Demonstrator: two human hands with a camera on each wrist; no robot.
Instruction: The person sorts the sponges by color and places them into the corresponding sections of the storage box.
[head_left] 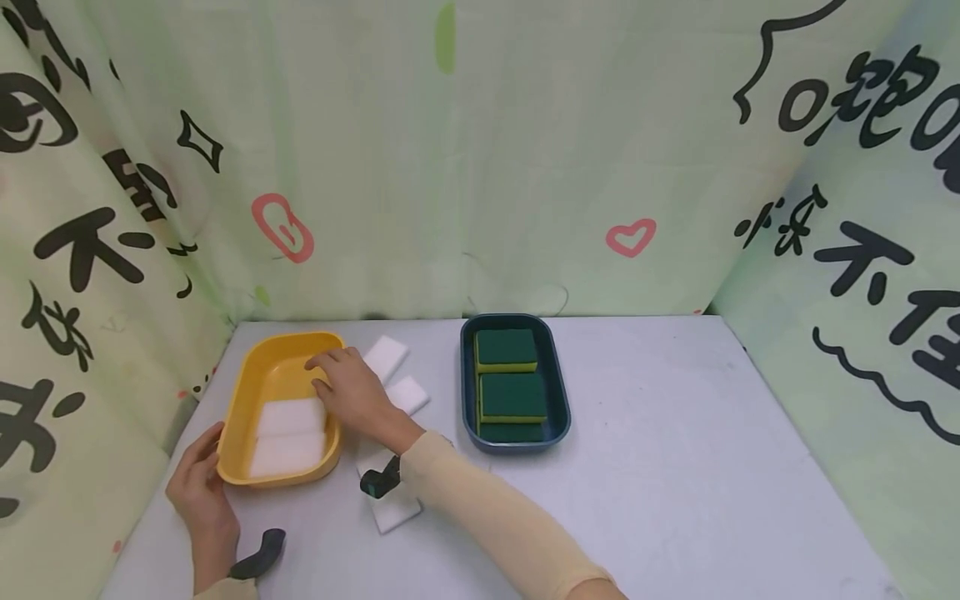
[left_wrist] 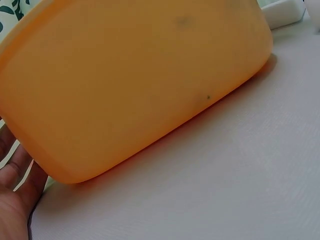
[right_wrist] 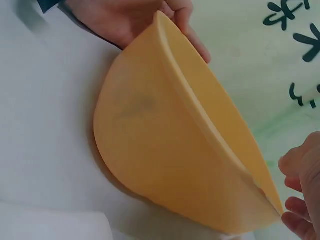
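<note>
A yellow plastic basin (head_left: 248, 375) stands at the left of the table with white sponge blocks (head_left: 288, 433) lying flat in its near half. My left hand (head_left: 202, 483) rests against the basin's near left corner, its fingers along the outer wall in the left wrist view. Over the basin's right rim reaches my right hand (head_left: 352, 387), fingers loosely bent, with nothing visible in them. In the right wrist view its fingertips (right_wrist: 295, 207) are close by the rim; contact cannot be told. Several white blocks (head_left: 386, 358) lie on the table just right of the basin, partly hidden under the right arm.
A dark blue basin (head_left: 557, 392) holding green and yellow sponges (head_left: 513, 396) stands right of the white blocks. The pale table (head_left: 675, 467) is bordered by a printed curtain (head_left: 525, 167) at the back and both sides.
</note>
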